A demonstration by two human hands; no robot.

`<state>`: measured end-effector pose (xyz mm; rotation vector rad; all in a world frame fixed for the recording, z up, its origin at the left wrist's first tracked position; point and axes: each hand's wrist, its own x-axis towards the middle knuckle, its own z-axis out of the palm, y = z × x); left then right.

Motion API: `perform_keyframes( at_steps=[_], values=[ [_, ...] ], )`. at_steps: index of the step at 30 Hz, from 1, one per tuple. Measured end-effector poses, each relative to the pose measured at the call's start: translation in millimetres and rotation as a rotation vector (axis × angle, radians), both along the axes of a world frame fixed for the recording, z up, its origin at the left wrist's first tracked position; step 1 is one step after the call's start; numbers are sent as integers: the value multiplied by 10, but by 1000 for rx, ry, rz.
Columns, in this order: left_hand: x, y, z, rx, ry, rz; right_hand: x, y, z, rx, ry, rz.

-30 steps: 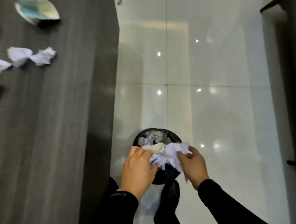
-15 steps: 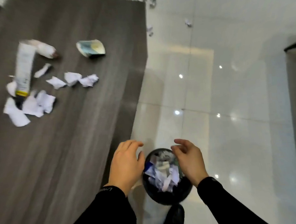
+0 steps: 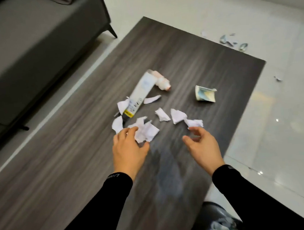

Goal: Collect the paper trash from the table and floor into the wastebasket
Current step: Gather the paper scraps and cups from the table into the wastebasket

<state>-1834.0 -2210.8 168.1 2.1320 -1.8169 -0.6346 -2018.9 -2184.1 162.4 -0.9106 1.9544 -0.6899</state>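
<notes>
Several torn white paper scraps (image 3: 178, 115) lie in the middle of the dark wood table (image 3: 61, 179). My left hand (image 3: 129, 150) hovers open over the table, its fingertips at the nearest crumpled scrap (image 3: 146, 133). Open too, my right hand (image 3: 203, 145) has its fingers just short of a small crumpled scrap (image 3: 194, 123). A white carton box (image 3: 141, 93), a crumpled white and pink wad (image 3: 163, 83) and a folded blue-yellow paper (image 3: 206, 95) lie farther back. The black wastebasket (image 3: 216, 223), with paper in it, stands on the floor at the bottom right, partly hidden by my right sleeve.
A grey sofa (image 3: 29, 43) stands left of the table. Glossy white tile floor (image 3: 279, 130) lies to the right. Small paper bits (image 3: 231, 41) are scattered on the floor beyond the table's far corner, and one more bit (image 3: 278, 78) lies off its right edge.
Both hands let the paper go into the wastebasket, then rose and moved over the table toward the scraps. The view swung up from the wastebasket to the table.
</notes>
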Motion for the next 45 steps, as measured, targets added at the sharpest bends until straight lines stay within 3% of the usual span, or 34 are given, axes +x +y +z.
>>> perform_keyframes(
  at_steps=[3,5,7,10,12,15,18,20,24,28,34,38,42,45],
  values=[
    [218,-365,-266,213,-1,98,92,-257,-106,13,270,89],
    [184,-511,-450,321,96,130,127,-404,-208,99,349,131],
    [52,-501,-619,356,75,82,189,-555,-325,184,387,161],
    [-107,-274,-778,182,-160,-155,365,-766,-488,237,473,211],
    [-94,-174,-810,35,-133,-223,490,-846,-590,215,598,285],
    [67,-161,-782,-1,-35,-272,604,-904,-663,117,751,400],
    [300,-179,-741,-66,62,-226,649,-966,-693,50,690,486],
    [426,-175,-674,-88,167,-72,649,-966,-688,31,595,510],
    [443,-199,-563,-71,384,169,561,-827,-526,21,359,278],
    [297,-229,-451,-52,468,198,387,-638,-351,70,264,205],
    [157,-261,-351,-39,561,275,492,-805,-351,-34,269,452],
    [241,-340,-323,-53,573,296,777,-970,-545,16,409,643],
    [297,-424,-321,-53,585,285,831,-961,-706,-40,485,589],
    [255,-409,-300,-9,629,272,769,-912,-637,-59,301,292]
  ],
)
